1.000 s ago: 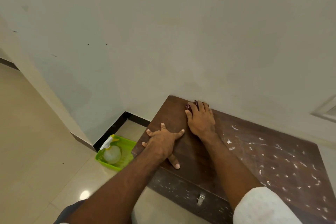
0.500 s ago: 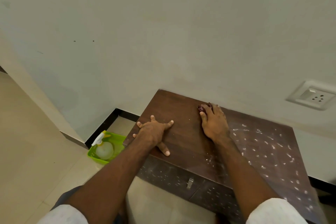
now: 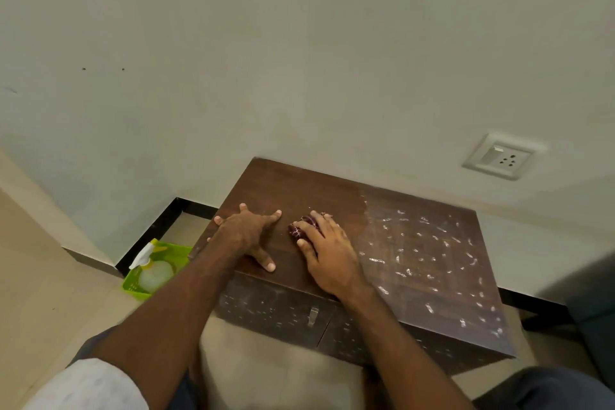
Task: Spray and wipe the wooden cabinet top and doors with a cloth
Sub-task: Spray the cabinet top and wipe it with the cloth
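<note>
1. Cabinet top point(image 3: 299, 190): dark wood, set against the wall. The left part is clean and darker; the right part is covered in white flecks, judged to be spray or residue not yet wiped. About half of the top looks done.

2. Cloth point(image 3: 301, 226): a small dark-red wad on the cleaned part of the top, just left of the flecked area.

3. Right hand point(image 3: 329, 256): on the cloth, fingers close together and bent over the wad, thumb against its near side. The grip presses the cloth down, likely so that it does not slip during a stroke.

4. Left hand point(image 3: 246, 233): flat on the top's left end, fingers splayed wide and holding nothing. Judged a brace for the leaning body.

5. Doors point(image 3: 266, 308): front face, flecked and unwiped, with a metal handle point(image 3: 312, 314) at the middle seam.

6. Spray bottle point(image 3: 151, 271): lying in a green basket point(image 3: 179, 251) on the floor beside the cabinet's left end, within reach but out of the wiping path.
</note>
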